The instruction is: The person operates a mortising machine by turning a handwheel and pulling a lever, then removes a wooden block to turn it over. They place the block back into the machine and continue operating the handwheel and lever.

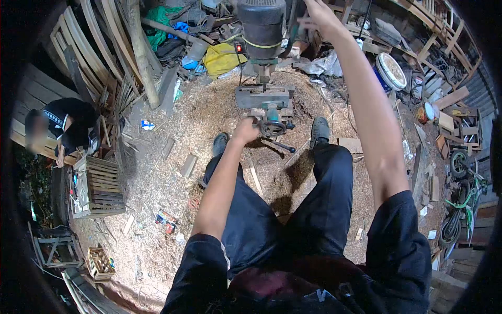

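Observation:
In front of me stands a drill press-like machine (pixel 261 31) with a dark motor housing and a bit pointing down. Below the bit is a metal vise table (pixel 264 98) with a round handwheel (pixel 273 129) at its front. My left hand (pixel 246 131) is closed at the left side of the vise, on what looks like a handle there, mostly hidden by the fingers. A bar with a dark knob (pixel 292 150) sticks out below the wheel. My right hand (pixel 320 20) is raised beside the motor's right side, fingers apart, partly cut off by the upper edge.
Wood shavings (pixel 157 172) cover the ground around my feet. On the left a person (pixel 68 125) bends near a slatted wooden crate (pixel 99 186). A yellow sack (pixel 219 58) lies behind the machine. To the right are a white bucket (pixel 391 71) and a small bicycle (pixel 460 199).

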{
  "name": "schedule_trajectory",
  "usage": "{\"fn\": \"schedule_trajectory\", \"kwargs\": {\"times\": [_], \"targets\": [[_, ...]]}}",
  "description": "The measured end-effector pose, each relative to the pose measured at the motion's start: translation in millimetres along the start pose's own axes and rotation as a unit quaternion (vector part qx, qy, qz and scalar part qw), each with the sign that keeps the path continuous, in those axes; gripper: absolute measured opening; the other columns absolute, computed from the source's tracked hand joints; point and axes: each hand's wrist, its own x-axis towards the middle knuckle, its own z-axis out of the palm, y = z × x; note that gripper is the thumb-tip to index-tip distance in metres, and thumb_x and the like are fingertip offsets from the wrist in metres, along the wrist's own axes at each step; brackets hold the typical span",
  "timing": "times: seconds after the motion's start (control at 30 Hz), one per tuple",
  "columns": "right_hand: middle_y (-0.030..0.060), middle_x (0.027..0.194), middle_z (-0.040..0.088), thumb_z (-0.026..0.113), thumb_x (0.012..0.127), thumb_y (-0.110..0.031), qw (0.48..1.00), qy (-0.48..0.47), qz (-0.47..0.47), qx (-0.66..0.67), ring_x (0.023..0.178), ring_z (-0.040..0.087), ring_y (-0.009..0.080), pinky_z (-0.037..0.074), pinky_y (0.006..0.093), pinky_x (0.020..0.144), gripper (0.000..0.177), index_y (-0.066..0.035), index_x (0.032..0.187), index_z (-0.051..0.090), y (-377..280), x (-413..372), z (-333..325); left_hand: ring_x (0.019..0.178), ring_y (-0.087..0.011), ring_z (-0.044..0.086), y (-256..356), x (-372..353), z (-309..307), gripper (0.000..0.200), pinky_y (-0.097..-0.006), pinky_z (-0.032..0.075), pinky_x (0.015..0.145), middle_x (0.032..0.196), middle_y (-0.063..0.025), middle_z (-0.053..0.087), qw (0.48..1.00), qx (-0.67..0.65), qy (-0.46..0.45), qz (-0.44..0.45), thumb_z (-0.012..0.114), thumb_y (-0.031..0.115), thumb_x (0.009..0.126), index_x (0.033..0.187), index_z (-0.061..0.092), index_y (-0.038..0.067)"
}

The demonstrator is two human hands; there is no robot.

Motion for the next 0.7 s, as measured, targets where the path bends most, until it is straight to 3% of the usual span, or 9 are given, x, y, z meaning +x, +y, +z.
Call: {"fn": "schedule_trajectory", "kwargs": {"times": [0.1,0.2,0.3,0.4,0.47,0.5,0.53,0.57,0.7], "targets": [[0.019,0.141,0.043,0.052,0.089,-0.063,0.986,-0.098,-0.13,0.033,0.12,0.052,0.0255,0.042,0.0341,0.096,0.088,0.002,0.144,0.03,33,32,-9,0.106,-0.0409,0.059,11,2,-3,0.041,-0.0451,0.046,0.094,0.111,-0.027,0.063,0.999,0.045,-0.007,0.003,0.062,0.029,0.081,0.108,0.064,-0.002],[0.0099,0.098,0.065,0.058,0.088,-0.058,0.985,-0.002,-0.167,-0.045,0.091,0.064,0.0204,0.053,0.0374,0.083,0.063,0.001,0.111,0.059,116,25,-9,0.107,-0.0414,0.059,8,13,8,0.046,-0.0456,0.046,0.094,0.112,-0.0279,0.061,0.999,0.031,-0.032,0.016,0.062,0.033,0.083,0.11,0.06,-0.004],[0.0065,0.084,0.066,0.058,0.092,-0.039,0.967,-0.088,-0.174,-0.163,0.07,0.058,0.0149,0.048,0.0346,0.065,0.045,0.003,0.107,0.062,286,14,-29,0.118,-0.0408,0.052,-21,39,48,0.06,-0.0431,0.041,0.102,0.126,-0.0288,0.054,0.996,0.041,-0.078,0.007,0.058,0.033,0.087,0.132,0.044,-0.004],[0.0241,0.083,0.067,0.048,0.092,-0.035,0.853,-0.125,-0.063,-0.503,0.086,0.066,0.0401,0.051,0.0476,0.076,0.038,-0.005,0.096,0.072,469,-64,-50,0.121,-0.0416,0.05,-37,42,85,0.064,-0.042,0.039,0.104,0.132,-0.0304,0.048,0.995,0.038,-0.079,0.055,0.053,0.029,0.089,0.138,0.035,-0.007],[0.0236,0.096,0.067,0.049,0.089,-0.033,0.756,-0.296,0.009,-0.583,0.086,0.067,0.0383,0.053,0.0456,0.079,0.041,0.002,0.094,0.07,588,-107,-47,0.117,-0.0437,0.051,-18,33,87,0.06,-0.0455,0.04,0.102,0.13,-0.0321,0.049,0.994,0.036,-0.098,-0.023,0.047,0.028,0.092,0.14,0.033,-0.007],[0.0326,0.1,0.064,0.05,0.09,-0.054,0.798,-0.279,0.313,-0.434,0.093,0.065,0.0413,0.053,0.047,0.08,0.068,0.011,0.108,0.06,513,-133,-44,0.116,-0.0443,0.052,-19,34,90,0.06,-0.0465,0.04,0.101,0.129,-0.0326,0.05,0.994,0.039,-0.098,-0.03,0.045,0.027,0.092,0.14,0.033,-0.007],[0.0266,0.103,0.066,0.047,0.093,-0.041,0.817,-0.216,0.365,-0.391,0.093,0.067,0.0368,0.054,0.0432,0.077,0.049,0.004,0.101,0.066,477,-154,-23,0.114,-0.0448,0.053,-17,38,88,0.059,-0.0475,0.041,0.1,0.128,-0.0331,0.05,0.994,0.042,-0.093,-0.036,0.044,0.027,0.093,0.14,0.032,-0.007],[0.0277,0.095,0.066,0.051,0.09,-0.056,0.881,-0.149,0.219,-0.392,0.084,0.068,0.0388,0.053,0.0444,0.08,0.068,0.01,0.104,0.062,563,-171,-26,0.108,-0.046,0.056,-10,34,84,0.059,-0.0495,0.044,0.096,0.12,-0.033,0.055,0.996,0.042,-0.066,-0.033,0.046,0.026,0.093,0.14,0.032,-0.007],[0.0233,0.084,0.068,0.065,0.088,-0.03,0.959,0.002,0.214,-0.188,0.073,0.069,0.0291,0.055,0.0387,0.069,0.045,0.009,0.111,0.058,659,-184,-27,0.098,-0.0463,0.06,-16,36,98,0.06,-0.0502,0.047,0.091,0.104,-0.0316,0.062,0.995,0.089,-0.038,-0.034,0.049,0.021,0.089,0.14,0.033,-0.006]]}}
